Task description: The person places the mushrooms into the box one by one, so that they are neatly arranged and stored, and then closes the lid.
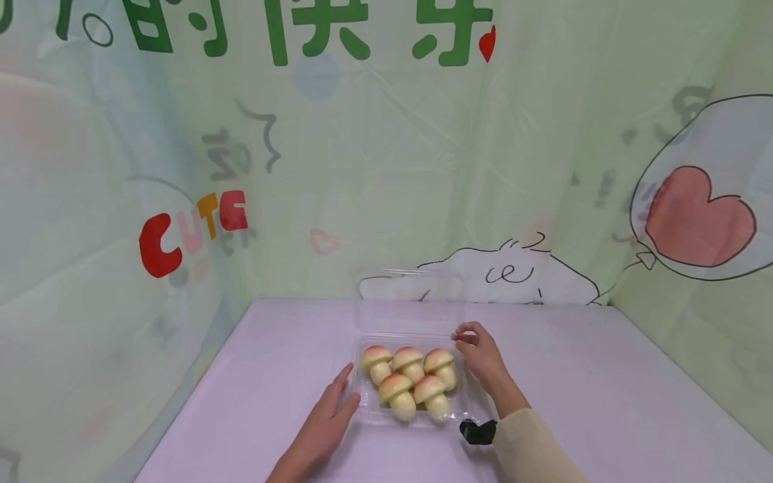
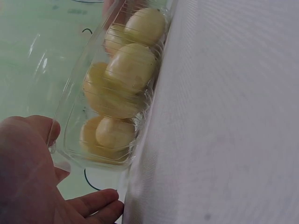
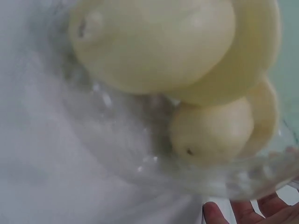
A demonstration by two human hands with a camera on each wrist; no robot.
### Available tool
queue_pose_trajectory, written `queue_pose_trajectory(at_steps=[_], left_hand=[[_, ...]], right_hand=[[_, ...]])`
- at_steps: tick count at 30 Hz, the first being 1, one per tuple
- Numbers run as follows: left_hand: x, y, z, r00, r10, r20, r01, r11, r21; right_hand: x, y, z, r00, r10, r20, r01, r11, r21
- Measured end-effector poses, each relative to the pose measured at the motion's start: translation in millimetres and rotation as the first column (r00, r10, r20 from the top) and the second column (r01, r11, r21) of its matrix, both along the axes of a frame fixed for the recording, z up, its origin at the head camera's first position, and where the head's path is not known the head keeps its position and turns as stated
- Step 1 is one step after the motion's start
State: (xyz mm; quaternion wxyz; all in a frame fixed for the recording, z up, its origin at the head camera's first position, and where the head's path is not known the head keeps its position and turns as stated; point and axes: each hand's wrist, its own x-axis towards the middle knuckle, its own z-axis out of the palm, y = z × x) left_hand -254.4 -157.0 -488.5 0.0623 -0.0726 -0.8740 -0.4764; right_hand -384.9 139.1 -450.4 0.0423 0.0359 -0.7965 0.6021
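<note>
A clear plastic clamshell box sits on the table with its transparent lid raised at the back. Inside lie several mushroom-shaped pieces with pale stems and red-tinged caps. My left hand is at the box's left side, fingers extended; in the left wrist view its thumb is at the rim and other fingers reach below. At the back right corner, near the lid's hinge, my right hand pinches the edge with bent fingers. Its remaining fingers are spread beyond the box in the right wrist view.
A pale lilac table extends around the box. Printed fabric walls enclose its back and sides. A small dark object is beside the right sleeve, near the box's front right corner.
</note>
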Motion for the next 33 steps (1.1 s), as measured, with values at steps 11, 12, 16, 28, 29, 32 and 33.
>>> queue_pose_trajectory(at_steps=[11,12,16,28,29,32,33], left_hand=[[-0.7,1.0,0.7,1.0,-0.012,-0.023,0.012,1.0,-0.002],[-0.5,1.0,0.9,1.0,-0.013,-0.024,0.013,1.0,0.001],[0.0,0.9,1.0,0.999,-0.015,-0.033,0.014,1.0,-0.005],[-0.8,2.5,0.1,1.0,-0.005,-0.029,0.005,1.0,-0.022],[-0.6,2.5,0.1,0.999,-0.007,-0.035,0.006,1.0,-0.025],[0.1,2.3,0.5,0.998,-0.024,-0.061,0.023,1.0,-0.021],[0.3,2.2,0.4,0.998,-0.026,-0.065,0.025,0.999,-0.022]], right_hand=[[4.1,1.7,2.2,1.0,-0.019,0.012,0.019,0.999,0.027],[4.1,2.3,1.7,1.0,-0.016,0.012,0.016,1.0,0.02],[3.9,5.6,-0.9,1.0,0.011,0.026,-0.011,1.0,0.015],[4.4,14.8,-8.4,0.999,0.011,0.049,-0.013,0.999,0.038],[4.1,15.4,-9.3,0.998,0.011,0.058,-0.013,1.0,0.022],[4.1,16.4,-10.7,0.997,0.017,0.074,-0.015,1.0,-0.02],[4.4,16.6,-11.0,0.997,0.015,0.073,-0.013,1.0,-0.027]])
